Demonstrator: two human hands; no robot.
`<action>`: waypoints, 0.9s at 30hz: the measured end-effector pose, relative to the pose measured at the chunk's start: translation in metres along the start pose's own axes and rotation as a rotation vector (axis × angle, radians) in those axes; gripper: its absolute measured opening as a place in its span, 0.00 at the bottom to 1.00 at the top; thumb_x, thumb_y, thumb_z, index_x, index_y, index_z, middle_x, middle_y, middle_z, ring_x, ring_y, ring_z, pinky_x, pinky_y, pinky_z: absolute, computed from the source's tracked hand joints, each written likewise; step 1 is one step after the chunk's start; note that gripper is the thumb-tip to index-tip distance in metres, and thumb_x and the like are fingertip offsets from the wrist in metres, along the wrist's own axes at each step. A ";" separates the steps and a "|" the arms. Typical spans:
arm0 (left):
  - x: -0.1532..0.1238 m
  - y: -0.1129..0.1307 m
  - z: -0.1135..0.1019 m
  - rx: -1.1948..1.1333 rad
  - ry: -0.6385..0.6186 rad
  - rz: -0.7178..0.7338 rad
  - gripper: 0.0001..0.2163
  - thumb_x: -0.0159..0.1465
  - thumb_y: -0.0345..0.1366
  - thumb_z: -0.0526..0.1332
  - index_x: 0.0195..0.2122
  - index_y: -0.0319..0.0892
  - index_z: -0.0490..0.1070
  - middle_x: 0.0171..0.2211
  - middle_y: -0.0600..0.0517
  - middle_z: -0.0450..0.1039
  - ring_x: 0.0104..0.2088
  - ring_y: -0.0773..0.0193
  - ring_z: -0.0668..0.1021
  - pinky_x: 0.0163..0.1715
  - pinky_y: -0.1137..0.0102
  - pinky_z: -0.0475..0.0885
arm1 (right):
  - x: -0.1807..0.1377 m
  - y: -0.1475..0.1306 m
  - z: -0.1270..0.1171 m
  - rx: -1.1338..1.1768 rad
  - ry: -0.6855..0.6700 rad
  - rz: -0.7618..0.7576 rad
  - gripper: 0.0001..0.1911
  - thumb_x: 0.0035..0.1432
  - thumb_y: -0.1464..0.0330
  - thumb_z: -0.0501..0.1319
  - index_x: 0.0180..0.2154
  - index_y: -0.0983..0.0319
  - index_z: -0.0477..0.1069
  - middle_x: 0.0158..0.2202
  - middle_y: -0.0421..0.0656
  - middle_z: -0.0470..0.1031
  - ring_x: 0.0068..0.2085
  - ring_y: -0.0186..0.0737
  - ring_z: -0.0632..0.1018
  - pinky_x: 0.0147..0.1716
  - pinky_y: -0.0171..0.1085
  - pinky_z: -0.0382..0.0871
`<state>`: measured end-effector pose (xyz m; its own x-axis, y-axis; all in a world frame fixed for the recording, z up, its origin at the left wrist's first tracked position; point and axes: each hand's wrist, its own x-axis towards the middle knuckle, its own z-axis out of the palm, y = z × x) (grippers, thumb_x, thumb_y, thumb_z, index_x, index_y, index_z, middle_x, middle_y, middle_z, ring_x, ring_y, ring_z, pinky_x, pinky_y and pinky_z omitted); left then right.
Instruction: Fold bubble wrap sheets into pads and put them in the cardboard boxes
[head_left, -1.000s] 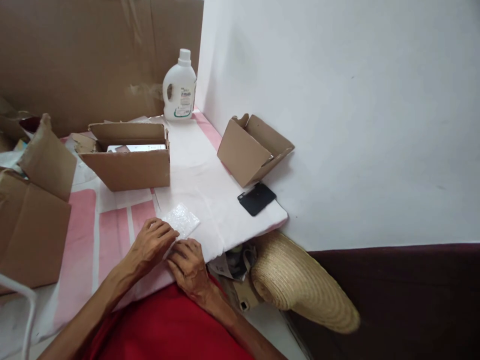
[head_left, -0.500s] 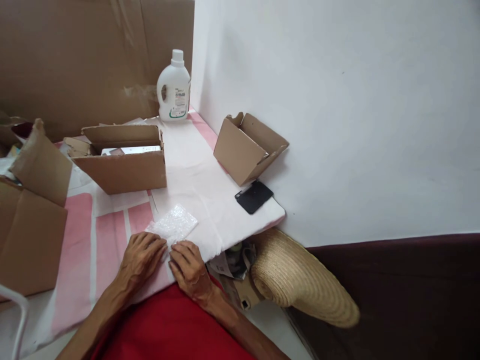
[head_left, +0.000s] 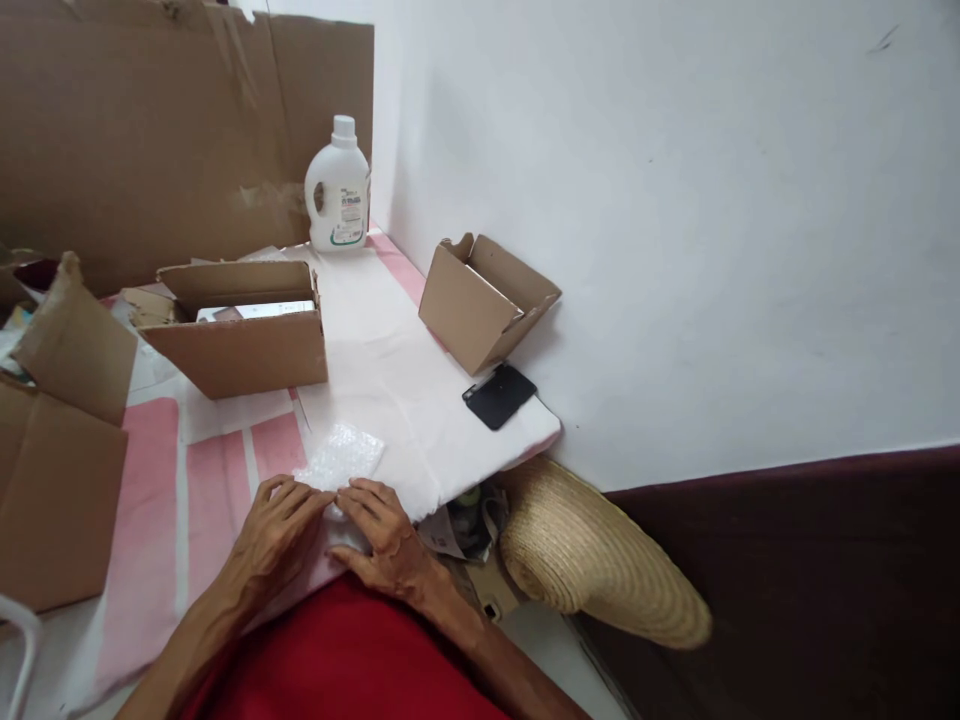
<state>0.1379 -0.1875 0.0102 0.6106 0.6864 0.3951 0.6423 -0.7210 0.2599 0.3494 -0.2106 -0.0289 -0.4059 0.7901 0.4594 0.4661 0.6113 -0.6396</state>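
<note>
A small sheet of clear bubble wrap (head_left: 342, 455) lies near the front edge of a table covered with a pink-and-white cloth (head_left: 157, 500). My left hand (head_left: 279, 522) has its fingers curled over the wrap's near left edge. Next to it, my right hand (head_left: 382, 530) grips the near right edge, its thumb spread toward me. Both hands hide the near part of the wrap, and I cannot see whether anything is inside it.
An open cardboard box (head_left: 240, 345) with white contents stands behind the wrap. A smaller box (head_left: 480, 300) leans by the white wall beside a black phone (head_left: 499, 395). A white jug (head_left: 337, 185) stands at the back, a flapped box (head_left: 60, 470) at left, a straw hat (head_left: 592, 565) below right.
Both hands slid slightly toward me along the bubble wrap, uncovering more of it. The camera view shifted a little to the right and up.
</note>
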 end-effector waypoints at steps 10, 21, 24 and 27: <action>0.055 0.018 -0.001 -0.013 0.228 -0.126 0.15 0.68 0.30 0.59 0.56 0.45 0.68 0.47 0.47 0.77 0.47 0.59 0.77 0.47 0.63 0.70 | 0.008 0.001 -0.009 0.198 0.261 0.611 0.07 0.65 0.63 0.60 0.42 0.59 0.72 0.27 0.37 0.71 0.28 0.37 0.72 0.29 0.34 0.68; 0.008 0.027 0.057 0.224 -0.052 -0.073 0.34 0.69 0.44 0.56 0.73 0.40 0.47 0.69 0.40 0.61 0.70 0.49 0.62 0.65 0.55 0.58 | 0.019 0.006 -0.017 0.114 0.286 0.620 0.15 0.66 0.67 0.58 0.53 0.62 0.65 0.27 0.37 0.75 0.29 0.40 0.77 0.33 0.37 0.74; 0.005 0.026 0.064 0.242 -0.078 -0.082 0.36 0.69 0.49 0.56 0.73 0.43 0.46 0.70 0.41 0.58 0.71 0.48 0.60 0.67 0.54 0.55 | 0.020 0.002 -0.025 -0.185 0.300 0.494 0.17 0.68 0.68 0.57 0.57 0.64 0.66 0.42 0.51 0.79 0.44 0.49 0.80 0.46 0.48 0.76; 0.002 0.027 0.066 0.247 -0.076 -0.103 0.36 0.68 0.52 0.57 0.73 0.46 0.48 0.71 0.41 0.55 0.71 0.47 0.59 0.67 0.54 0.54 | 0.016 0.000 -0.028 -0.341 0.201 0.319 0.22 0.69 0.68 0.57 0.62 0.64 0.65 0.56 0.56 0.75 0.57 0.54 0.75 0.56 0.54 0.72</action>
<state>0.1874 -0.1993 -0.0395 0.5636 0.7666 0.3078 0.7903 -0.6088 0.0689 0.3649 -0.1963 -0.0042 -0.0579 0.9124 0.4052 0.7860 0.2919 -0.5450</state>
